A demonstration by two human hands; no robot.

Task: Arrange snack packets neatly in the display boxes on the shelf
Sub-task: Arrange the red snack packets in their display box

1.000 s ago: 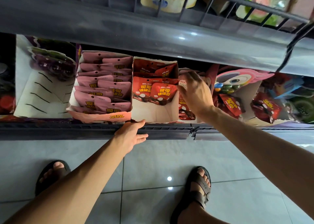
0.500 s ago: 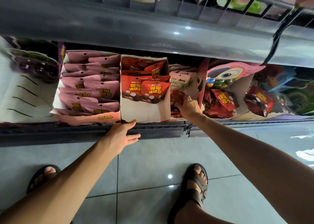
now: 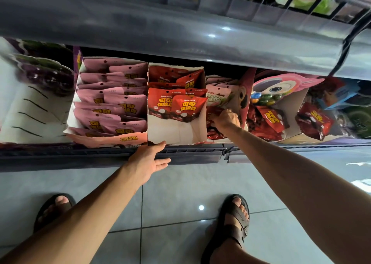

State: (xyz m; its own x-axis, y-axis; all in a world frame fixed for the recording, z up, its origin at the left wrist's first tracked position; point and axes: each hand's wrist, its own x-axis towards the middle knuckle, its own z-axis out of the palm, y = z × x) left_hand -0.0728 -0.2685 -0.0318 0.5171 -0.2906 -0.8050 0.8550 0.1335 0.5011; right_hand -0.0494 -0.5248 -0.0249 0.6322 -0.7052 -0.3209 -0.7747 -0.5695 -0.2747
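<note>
Right hand (image 3: 226,120) grips a red packet (image 3: 213,113) beside the white box (image 3: 176,131); left hand (image 3: 148,160), fingers straight, touches its front.

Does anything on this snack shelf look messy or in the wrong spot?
Yes: red snack packets lie jumbled at the front of the pink-sided cardboard box that holds pale packets, where the right hand grips them, and other red packets lie heaped in the next box.
</note>
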